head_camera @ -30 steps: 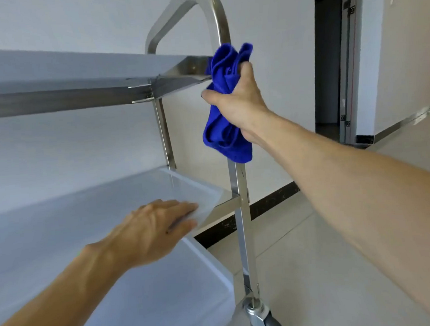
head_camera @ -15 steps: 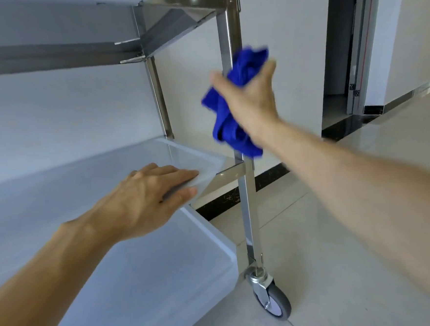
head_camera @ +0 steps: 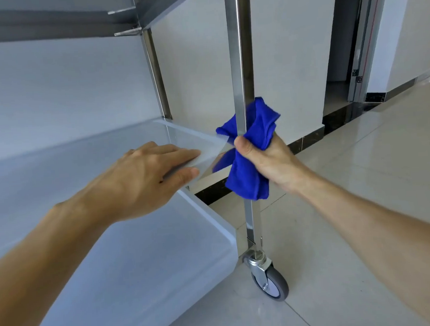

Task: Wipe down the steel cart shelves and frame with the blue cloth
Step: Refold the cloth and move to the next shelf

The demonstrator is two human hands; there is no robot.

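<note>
The steel cart fills the left of the view, with a middle shelf (head_camera: 56, 168), a lower shelf (head_camera: 130, 270) and an upright corner post (head_camera: 236, 46). My right hand (head_camera: 272, 164) grips the bunched blue cloth (head_camera: 253, 145), which is wrapped round that post at the height of the middle shelf's corner. My left hand (head_camera: 146, 180) rests flat on the middle shelf near that corner, fingers straight.
A grey caster wheel (head_camera: 270, 283) carries the post's foot on the pale tiled floor (head_camera: 351, 204). A white wall with a dark skirting stands behind the cart. A doorway with a metal frame (head_camera: 360, 38) lies at the back right. The top shelf's underside (head_camera: 54, 24) hangs overhead.
My right hand has slid the blue cloth down the corner post, from the top shelf level to the middle shelf level. My view has tilted downward. My left hand has stayed on the shelf.
</note>
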